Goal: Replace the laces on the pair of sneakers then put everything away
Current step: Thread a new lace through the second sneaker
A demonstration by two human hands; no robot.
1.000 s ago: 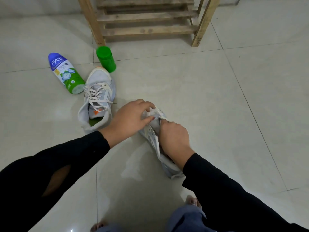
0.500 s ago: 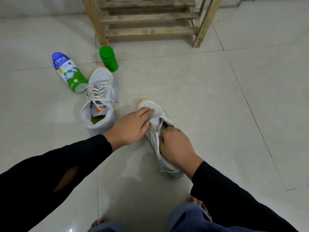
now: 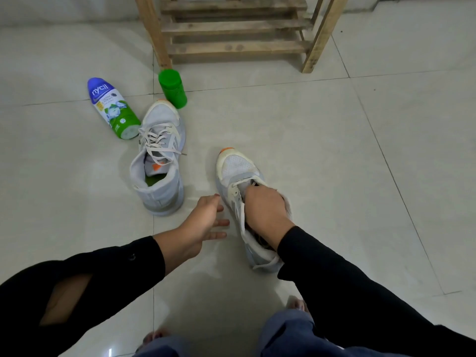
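Observation:
Two grey-white sneakers with orange toe tips lie on the tiled floor. The left sneaker point(image 3: 159, 161) stands alone, laced with white laces, its green insole showing. My right hand point(image 3: 265, 210) sits in the throat of the right sneaker point(image 3: 237, 166), fingers curled down at the top eyelets and gripping the shoe there. A loose white lace point(image 3: 242, 220) runs along that shoe's left side. My left hand point(image 3: 203, 222) hovers just left of this sneaker, fingers spread, touching nothing.
A blue, white and green powder bottle point(image 3: 110, 106) lies on its side left of the laced sneaker. A green cylinder point(image 3: 172, 88) stands behind it. A wooden slatted rack point(image 3: 231, 29) stands at the back. My bare toes point(image 3: 296, 304) are near the bottom edge.
My left hand has let go of the right sneaker's toe area and pulled back to the left, opening. The sneaker's toe is now uncovered. My right hand stays on the shoe.

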